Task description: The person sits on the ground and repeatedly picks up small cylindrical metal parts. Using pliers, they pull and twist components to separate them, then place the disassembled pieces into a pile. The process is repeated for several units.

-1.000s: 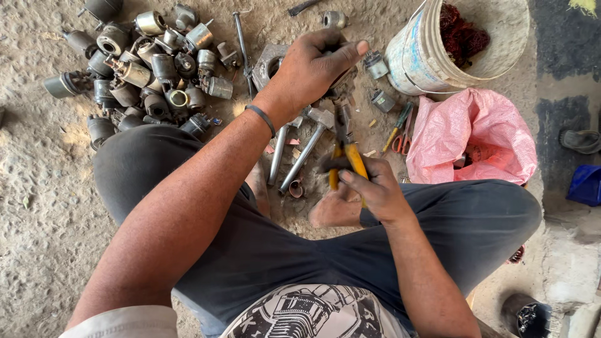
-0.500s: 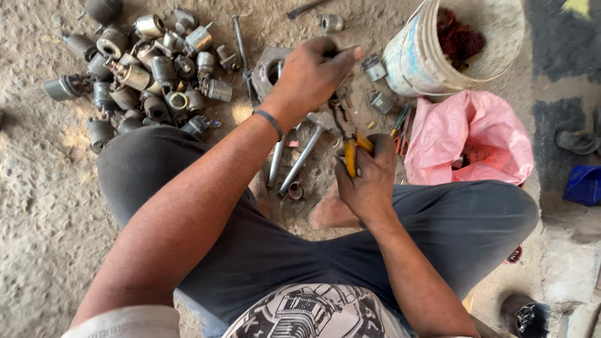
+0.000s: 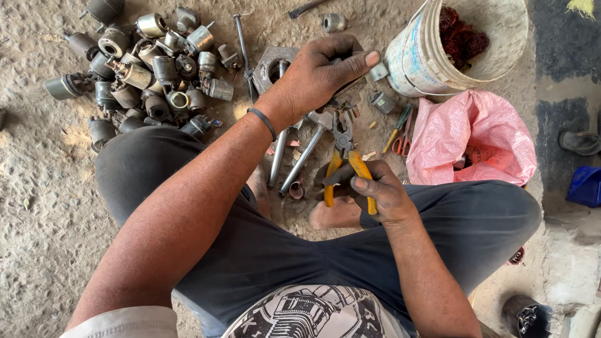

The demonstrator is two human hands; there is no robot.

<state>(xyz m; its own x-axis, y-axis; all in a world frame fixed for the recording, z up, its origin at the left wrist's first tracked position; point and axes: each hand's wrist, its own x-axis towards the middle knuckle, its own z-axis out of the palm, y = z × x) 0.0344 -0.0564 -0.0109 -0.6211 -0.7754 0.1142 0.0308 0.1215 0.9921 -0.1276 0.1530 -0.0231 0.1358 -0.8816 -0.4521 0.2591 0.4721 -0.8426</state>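
Note:
I sit cross-legged on a sandy floor. My left hand (image 3: pixel 322 72) reaches forward and closes over a small dark metal part beside a grey metal block (image 3: pixel 269 62); the part is mostly hidden under my fingers. My right hand (image 3: pixel 375 191) grips the yellow handles of a pair of pliers (image 3: pixel 343 156), whose jaws point away from me toward the left hand. Two long steel wrenches (image 3: pixel 300 159) lie on the ground between my legs, just left of the pliers.
A heap of several worn cylindrical metal parts (image 3: pixel 150 69) lies at the upper left. A white bucket (image 3: pixel 426 62) holding dark red wire stands at the upper right, with a pink bag (image 3: pixel 469 138) below it. Small pliers with orange-green handles (image 3: pixel 400 128) lie by the bag.
My right hand has lifted the yellow pliers and swung their jaws forward toward the left hand. The left hand has stayed on the small part near the bucket.

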